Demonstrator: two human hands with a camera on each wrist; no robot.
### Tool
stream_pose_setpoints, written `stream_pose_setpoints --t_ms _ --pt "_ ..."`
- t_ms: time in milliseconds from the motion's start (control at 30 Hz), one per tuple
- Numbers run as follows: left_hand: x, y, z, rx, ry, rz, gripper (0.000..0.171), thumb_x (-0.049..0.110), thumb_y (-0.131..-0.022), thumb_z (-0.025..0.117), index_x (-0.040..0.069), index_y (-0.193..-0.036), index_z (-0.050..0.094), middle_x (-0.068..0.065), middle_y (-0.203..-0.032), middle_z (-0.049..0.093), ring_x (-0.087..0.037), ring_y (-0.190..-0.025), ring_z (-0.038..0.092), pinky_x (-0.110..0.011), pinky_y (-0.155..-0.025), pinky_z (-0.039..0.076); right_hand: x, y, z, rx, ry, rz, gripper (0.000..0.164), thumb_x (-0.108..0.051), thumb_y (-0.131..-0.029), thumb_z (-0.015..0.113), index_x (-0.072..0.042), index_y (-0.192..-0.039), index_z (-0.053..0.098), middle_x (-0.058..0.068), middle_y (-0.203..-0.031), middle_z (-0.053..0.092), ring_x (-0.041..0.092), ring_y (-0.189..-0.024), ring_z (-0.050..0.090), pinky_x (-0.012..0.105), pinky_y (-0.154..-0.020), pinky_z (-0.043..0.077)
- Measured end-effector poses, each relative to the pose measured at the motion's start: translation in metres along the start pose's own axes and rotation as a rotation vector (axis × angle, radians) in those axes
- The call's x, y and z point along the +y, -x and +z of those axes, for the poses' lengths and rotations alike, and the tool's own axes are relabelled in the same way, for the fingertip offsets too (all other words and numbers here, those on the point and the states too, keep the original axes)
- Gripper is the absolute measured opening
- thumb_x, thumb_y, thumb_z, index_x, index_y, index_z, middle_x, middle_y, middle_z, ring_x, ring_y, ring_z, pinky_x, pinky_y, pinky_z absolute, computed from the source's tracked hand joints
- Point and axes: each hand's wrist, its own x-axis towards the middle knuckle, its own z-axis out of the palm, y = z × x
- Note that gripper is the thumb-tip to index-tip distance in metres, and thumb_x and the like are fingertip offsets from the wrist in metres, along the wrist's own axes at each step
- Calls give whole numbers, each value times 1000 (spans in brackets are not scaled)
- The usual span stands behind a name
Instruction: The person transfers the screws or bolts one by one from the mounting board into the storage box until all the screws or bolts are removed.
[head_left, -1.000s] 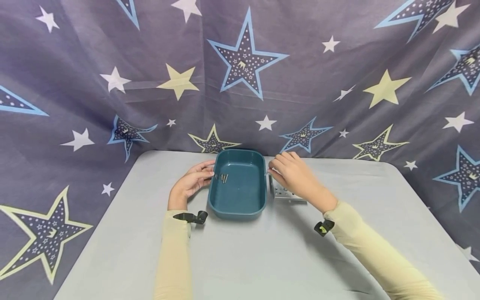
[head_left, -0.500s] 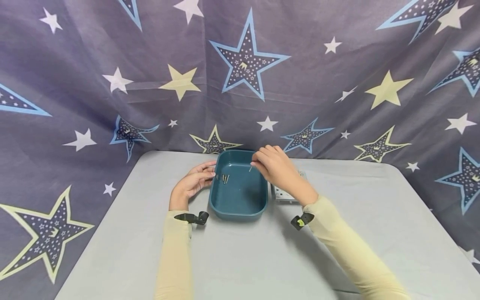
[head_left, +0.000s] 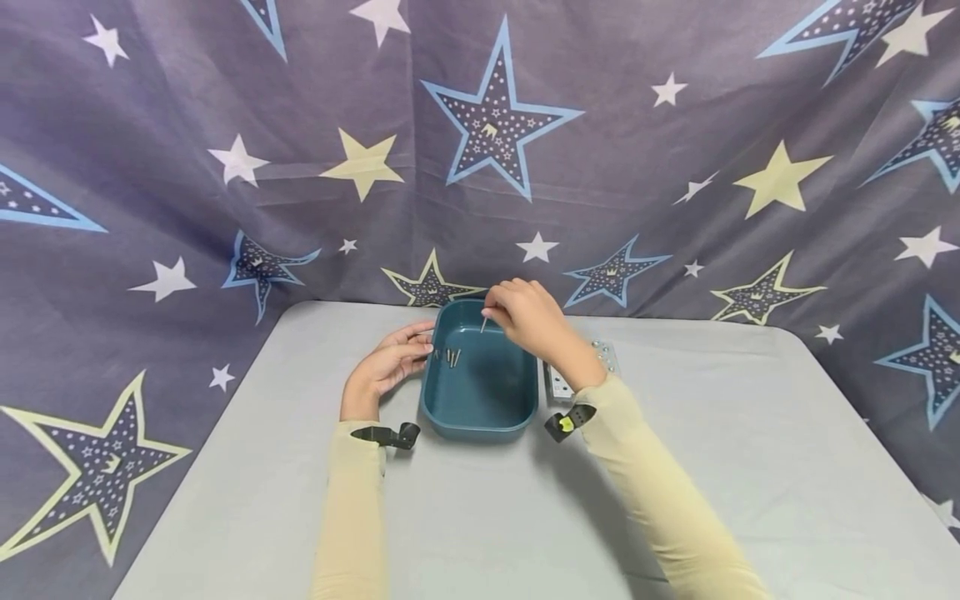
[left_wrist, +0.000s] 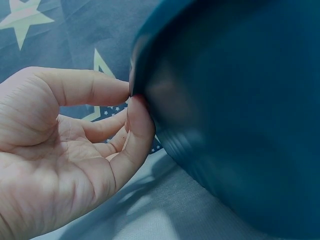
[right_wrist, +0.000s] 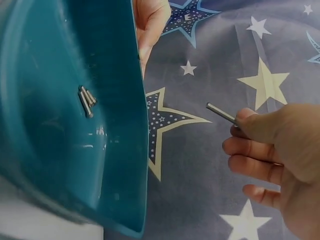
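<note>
My left hand [head_left: 388,367] pinches the left rim of a blue-green plastic tub [head_left: 480,432] between thumb and forefinger, as the left wrist view shows. Over the far end of the tub is my right hand [head_left: 527,318]. Thumb and fingertips there pinch a thin metal pin [right_wrist: 221,113], whose free end points away from the fingers. Several similar metal pins [right_wrist: 86,102] lie together on the floor of the tub, towards its left wall in the head view.
Right of the tub, a metal plate with holes [head_left: 561,388] sits partly hidden under the right forearm. The pale table [head_left: 465,517] extends around everything, and a star-patterned curtain [head_left: 585,167] hangs along its back edge.
From beside the metal plate, my right hand has moved left over the tub with the pin between its fingers. The left hand keeps its place at the rim.
</note>
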Motion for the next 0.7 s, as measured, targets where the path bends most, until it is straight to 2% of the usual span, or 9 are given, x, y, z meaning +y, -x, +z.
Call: stream_pose_setpoints --t_ms 300,500,700 --pt "0 -1 0 -2 0 -5 61 -9 -102 43 -7 -158 21 0 -110 65 -8 -93 68 -23 -79 56 0 -18 18 -98 9 53 11 -16 -97 70 -7 -99 75 7 -93 74 25 -87 67 41 -85 54" --pt "0 -1 1 -3 1 -7 61 -10 -101 43 -7 -158 21 0 -109 66 -8 -92 67 -22 -79 56 2 -29 33 -189 72 92 11 -19 -98 69 -10 -94 74 3 -92 75 22 -84 68 42 -84 54" --pt "1 0 1 11 -3 -11 61 -10 -101 42 -7 -158 21 -1 -109 63 -7 -90 66 -22 -78 56 2 -39 43 -303 40 167 14 -22 -100 66 -11 -95 72 3 -95 74 20 -80 66 40 -81 56"
